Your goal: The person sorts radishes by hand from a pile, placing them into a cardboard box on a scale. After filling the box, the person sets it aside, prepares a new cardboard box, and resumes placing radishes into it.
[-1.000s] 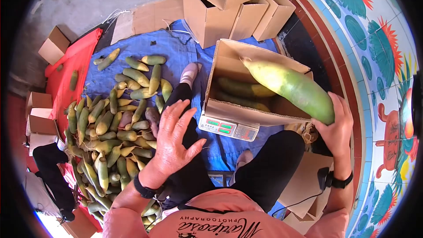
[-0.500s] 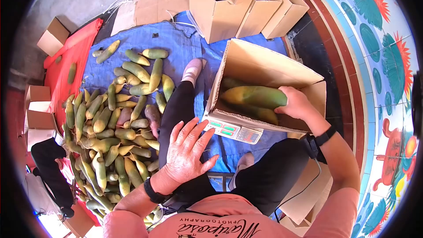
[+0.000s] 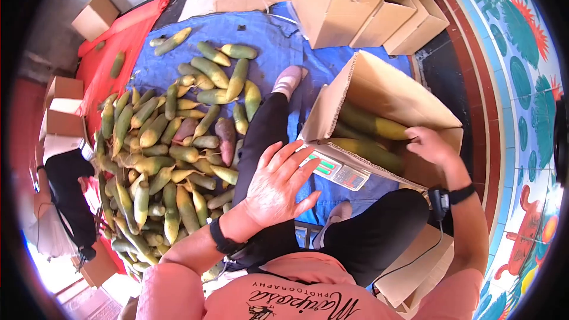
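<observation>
Reading the head view as a clock face, we find the carton (image 3: 394, 86) between two and three o'clock, its mouth facing up. Inside lie the far radish (image 3: 361, 120) and the near radish (image 3: 370, 155), side by side and roughly parallel to the near wall; we judge they lie lengthwise because that suits their long shape.

The right hand (image 3: 431, 145) reaches in from four o'clock, fingers bent at the pale end of the far radish. The carton's shade and the angle hide the contact, so we cannot tell whether it grips.

The left hand (image 3: 275, 192), just below centre, is spread wide and holds nothing. Its fingertips lie by the carton's near left corner, perhaps ready to steady it.

Towards four o'clock, the scale (image 3: 349, 176) pokes out from under the carton, its lit display (image 3: 325, 167) facing the person; we take it to be set there so the load can be read.

At nine o'clock, the radish pile (image 3: 170, 213) spreads over the blue tarp (image 3: 271, 56), presumably within the left hand's reach. More cartons (image 3: 329, 18) stand at one o'clock.
</observation>
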Available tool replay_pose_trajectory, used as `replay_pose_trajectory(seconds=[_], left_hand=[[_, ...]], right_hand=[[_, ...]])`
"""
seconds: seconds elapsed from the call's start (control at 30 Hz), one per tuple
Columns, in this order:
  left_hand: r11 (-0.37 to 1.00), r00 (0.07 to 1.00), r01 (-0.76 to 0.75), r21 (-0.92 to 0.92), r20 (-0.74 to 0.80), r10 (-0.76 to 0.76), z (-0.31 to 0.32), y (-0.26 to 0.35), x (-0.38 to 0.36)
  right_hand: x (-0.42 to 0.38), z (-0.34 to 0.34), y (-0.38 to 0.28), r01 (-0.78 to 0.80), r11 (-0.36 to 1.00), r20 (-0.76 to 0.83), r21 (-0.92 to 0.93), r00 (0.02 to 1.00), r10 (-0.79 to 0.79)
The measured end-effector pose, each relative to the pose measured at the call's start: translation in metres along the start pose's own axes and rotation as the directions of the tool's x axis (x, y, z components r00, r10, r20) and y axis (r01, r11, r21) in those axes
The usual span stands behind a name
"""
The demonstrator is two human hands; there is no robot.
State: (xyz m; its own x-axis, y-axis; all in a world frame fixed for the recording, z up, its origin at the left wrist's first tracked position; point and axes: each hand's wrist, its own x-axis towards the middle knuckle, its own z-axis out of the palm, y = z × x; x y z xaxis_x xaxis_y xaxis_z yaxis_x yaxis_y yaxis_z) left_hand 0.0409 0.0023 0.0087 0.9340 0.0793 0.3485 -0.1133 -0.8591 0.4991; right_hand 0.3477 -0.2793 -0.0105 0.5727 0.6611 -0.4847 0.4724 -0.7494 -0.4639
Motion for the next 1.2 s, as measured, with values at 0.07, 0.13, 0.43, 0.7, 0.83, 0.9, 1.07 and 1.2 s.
replay_pose_trajectory(seconds=[0.07, 0.13, 0.43, 0.7, 0.83, 0.9, 1.07, 1.2], left_hand=[[1.0, 1.0, -0.003, -0.009, -0.031, 0.003, 0.0, 0.0, -0.002], [1.0, 0.998, -0.008, -0.027, -0.07, 0.006, 0.002, -0.002, -0.006], [0.989, 0.934, 0.145, -0.03, -0.325, -0.147, -0.037, -0.024, -0.052], [0.675, 0.668, 0.735, -0.062, -0.106, -0.736, -0.037, -0.134, -0.243], [0.44, 0.449, 0.893, -0.095, 0.251, -0.857, 0.018, -0.139, -0.328], [0.328, 0.343, 0.938, -0.112, 0.437, -0.831, 0.045, -0.136, -0.344], [0.465, 0.335, 0.874, 0.139, 0.522, -0.785, 0.092, -0.13, -0.345], [0.562, 0.403, 0.776, 0.288, 0.46, -0.792, 0.111, -0.123, -0.313]], right_hand=[[-0.022, -0.017, -0.025, 0.099, 0.989, -0.095, 0.107, 0.991, -0.089], [-0.052, -0.023, -0.054, 0.161, 0.983, -0.244, 0.086, 0.96, -0.136], [-0.162, 0.036, -0.089, 0.106, 0.979, -0.645, -0.173, 0.739, -0.194], [-0.187, 0.115, -0.031, 0.01, 0.952, -0.676, -0.307, 0.701, -0.226], [-0.181, 0.123, -0.037, -0.005, 0.927, -0.68, -0.376, 0.68, -0.273], [-0.179, 0.124, -0.037, 0.002, 0.928, -0.679, -0.372, 0.682, -0.273], [-0.174, 0.125, -0.042, 0.005, 0.927, -0.672, -0.376, 0.687, -0.276], [-0.171, 0.126, -0.042, -0.002, 0.913, -0.673, -0.408, 0.676, -0.299]])
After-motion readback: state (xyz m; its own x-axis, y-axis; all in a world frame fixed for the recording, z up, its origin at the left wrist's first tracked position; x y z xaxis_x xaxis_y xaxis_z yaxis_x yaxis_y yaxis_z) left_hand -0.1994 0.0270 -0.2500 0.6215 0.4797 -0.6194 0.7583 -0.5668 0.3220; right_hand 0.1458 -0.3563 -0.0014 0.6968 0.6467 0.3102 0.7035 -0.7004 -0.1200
